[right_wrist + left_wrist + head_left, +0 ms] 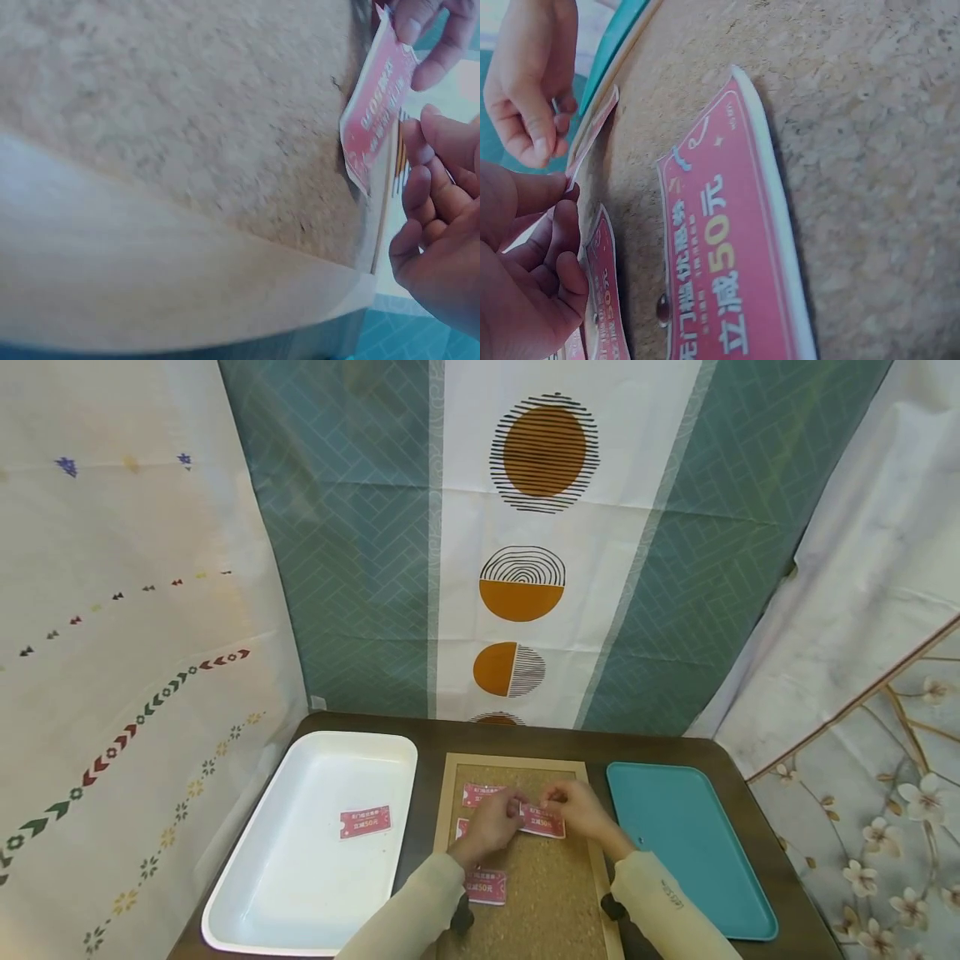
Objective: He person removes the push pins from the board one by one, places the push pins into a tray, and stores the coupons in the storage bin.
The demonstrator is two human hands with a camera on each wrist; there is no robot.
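Observation:
In the head view, my left hand (497,821) pinches a pink printed coupon (542,821) by its left end, against a cork board (555,893). My right hand (576,806) is at the coupon's upper right. Its fingers are curled, with thumb and forefinger close together in the right wrist view; I see no object between them. Other coupons lie on the board's left: one at the top (480,794), one partly hidden behind my left hand (461,827), and a lower one (486,887). A small round pin head (664,309) shows at the edge of the nearest coupon in the left wrist view.
A white tray (315,768) stands left of the board with a single pink coupon (365,822) in it. To the right lies a teal tray (686,835). The board has a raised wooden frame (517,761) and sits on a dark table (375,721). Patterned curtains hang behind.

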